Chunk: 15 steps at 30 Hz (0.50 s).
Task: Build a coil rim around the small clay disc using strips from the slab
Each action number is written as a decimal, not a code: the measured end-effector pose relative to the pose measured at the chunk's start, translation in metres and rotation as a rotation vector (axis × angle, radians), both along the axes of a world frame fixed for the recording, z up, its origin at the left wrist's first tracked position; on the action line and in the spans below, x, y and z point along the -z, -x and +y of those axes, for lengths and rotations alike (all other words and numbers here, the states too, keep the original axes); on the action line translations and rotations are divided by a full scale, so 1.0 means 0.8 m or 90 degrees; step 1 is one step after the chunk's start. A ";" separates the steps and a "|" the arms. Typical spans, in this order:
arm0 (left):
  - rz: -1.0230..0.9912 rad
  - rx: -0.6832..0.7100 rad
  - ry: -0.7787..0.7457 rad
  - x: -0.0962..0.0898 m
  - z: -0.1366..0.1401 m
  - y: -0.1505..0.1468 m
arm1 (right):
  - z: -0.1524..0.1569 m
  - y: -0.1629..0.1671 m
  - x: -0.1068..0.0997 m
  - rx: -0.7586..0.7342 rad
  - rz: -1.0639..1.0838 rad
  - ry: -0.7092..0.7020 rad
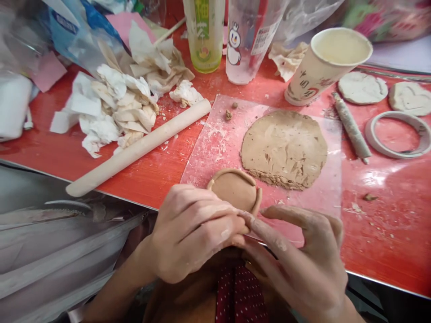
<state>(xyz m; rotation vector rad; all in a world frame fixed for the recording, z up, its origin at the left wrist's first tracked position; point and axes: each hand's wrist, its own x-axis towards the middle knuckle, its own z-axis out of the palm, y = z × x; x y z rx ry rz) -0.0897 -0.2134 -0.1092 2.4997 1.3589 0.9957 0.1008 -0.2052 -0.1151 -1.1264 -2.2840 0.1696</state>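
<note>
A small round clay disc (234,190) lies at the table's front edge, with a thin clay coil (232,171) along its rim. The coil shows a break at the right side. My left hand (195,233) is closed over the near edge of the disc, its fingers curled and pressed together. What those fingers hold is hidden. From the right, my right hand (299,251) reaches in with its fingers apart, one fingertip touching the left fingertips and another close to the coil's right end. Behind the disc is a larger flattened clay slab (284,148) with a rough near edge.
Under the clay is a clear sheet (215,134) on the red table (387,233). A rolling pin (141,148) and crumpled tissues (117,103) lie left. Behind stand a paper cup (310,76) and plastic cups (245,54). A tape ring (399,150) lies right.
</note>
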 end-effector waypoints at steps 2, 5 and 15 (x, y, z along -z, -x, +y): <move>-0.055 0.002 0.031 -0.015 0.011 -0.016 | 0.007 0.001 -0.013 -0.001 0.058 0.011; -0.160 -0.024 0.059 -0.032 0.025 -0.040 | 0.016 -0.012 -0.028 0.011 0.079 0.045; -0.318 -0.019 -0.148 -0.033 0.058 -0.156 | 0.079 -0.017 -0.078 0.001 0.792 0.311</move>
